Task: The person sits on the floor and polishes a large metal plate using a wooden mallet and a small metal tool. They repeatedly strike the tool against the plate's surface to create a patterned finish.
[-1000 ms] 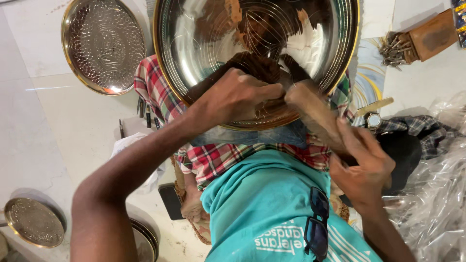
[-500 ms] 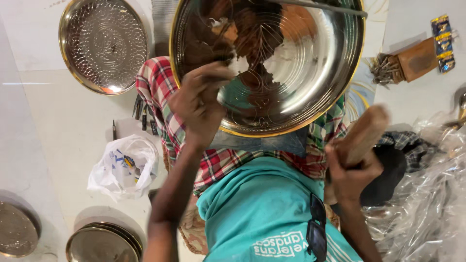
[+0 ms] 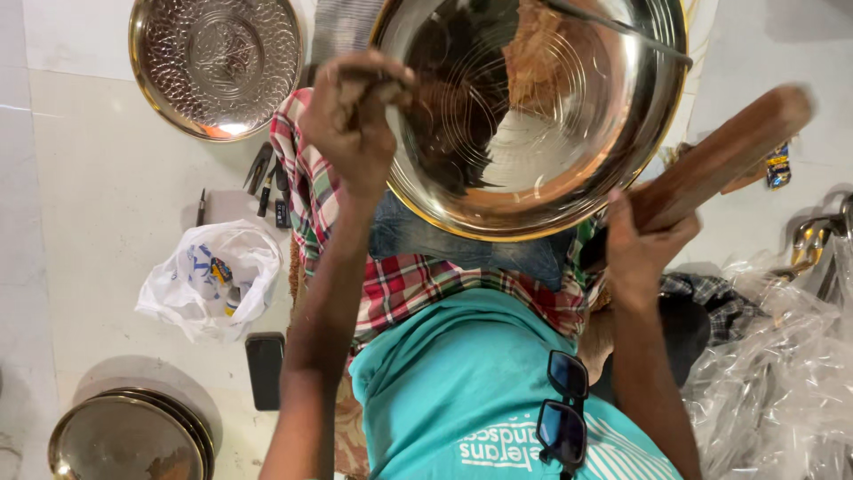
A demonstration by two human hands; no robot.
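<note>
Brass gleams everywhere on this pale tiled floor [image 3: 98, 222]. The person sits with a checked cloth [image 3: 426, 289] over the lap, and a big polished metal bowl [image 3: 533, 116] rests on edge there, its hollow turned up toward the head camera, its gold rim near the top edge of the view. The left hand [image 3: 360, 111] is curled into a fist at the bowl's left rim, fingers pressed together around something small and dark; what it pinches I cannot tell, since the knuckles hide it. The right hand [image 3: 644, 240] sits just beside the bowl's lower right rim, wrapped tight around the lower end of a wooden mallet [image 3: 720, 160], whose thick brown head is blurred and slants up toward the right edge of the floor, clear of the bowl.

Sunglasses [image 3: 562, 409] hang from the collar of a teal shirt [image 3: 471, 391]. Toward the far left corner of the floor lies a hammered, patterned metal plate [image 3: 216, 62], and a few small dark tools [image 3: 267, 182] lie between it and the cloth. Nearer, at the left, a crumpled white plastic bag [image 3: 209, 280] lies beside a dark phone [image 3: 264, 369]. At the near left corner, stacked metal dishes [image 3: 129, 440] sit one inside another. Clear plastic wrapping [image 3: 782, 382] bunches along the right edge.
</note>
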